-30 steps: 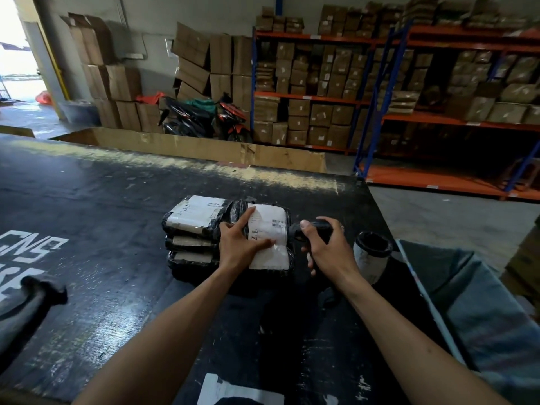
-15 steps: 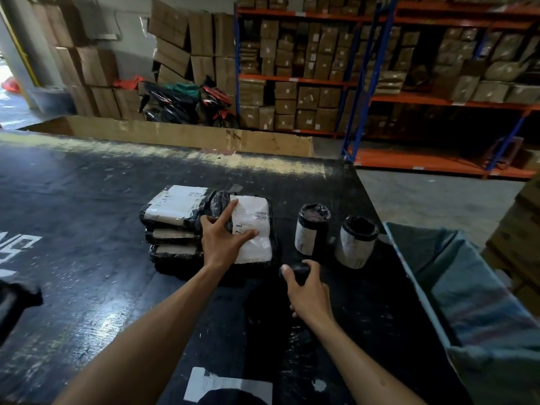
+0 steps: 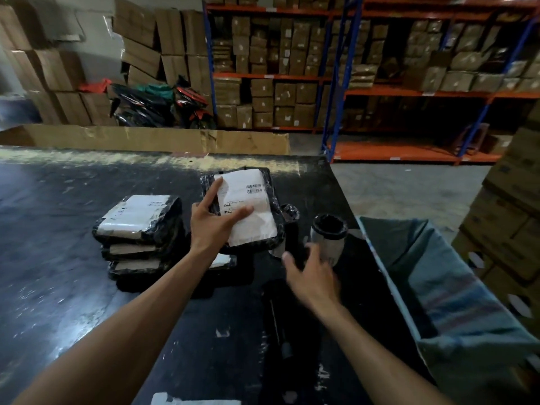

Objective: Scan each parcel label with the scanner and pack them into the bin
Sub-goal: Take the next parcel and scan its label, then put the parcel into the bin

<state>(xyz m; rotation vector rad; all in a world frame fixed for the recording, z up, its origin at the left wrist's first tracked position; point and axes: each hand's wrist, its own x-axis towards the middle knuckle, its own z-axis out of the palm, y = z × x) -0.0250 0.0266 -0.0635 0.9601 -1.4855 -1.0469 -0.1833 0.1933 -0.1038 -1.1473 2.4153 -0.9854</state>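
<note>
My left hand (image 3: 210, 226) grips a flat black-wrapped parcel (image 3: 254, 220) by its left edge and holds it tilted above the table, white barcode label facing me. My right hand (image 3: 312, 276) is blurred, fingers apart, holding nothing, just in front of a cylindrical parcel (image 3: 328, 238). A dark, scanner-like shape (image 3: 279, 320) lies on the black table near my right wrist and is hard to make out. A stack of three black parcels (image 3: 137, 226) stands to the left. The grey-blue lined bin (image 3: 438, 290) sits at the table's right edge.
A second cylindrical parcel (image 3: 290, 217) is partly hidden behind the held parcel. Another flat parcel (image 3: 223, 261) lies under my left wrist. A cardboard sheet (image 3: 146, 138) lines the table's far edge. Shelving with boxes (image 3: 292, 83) and stacked cartons (image 3: 511, 200) stand beyond.
My left hand has lifted the labelled parcel off its pile and moved it up and right. My right hand has let go of the scanner and opened, moving toward the cylinders.
</note>
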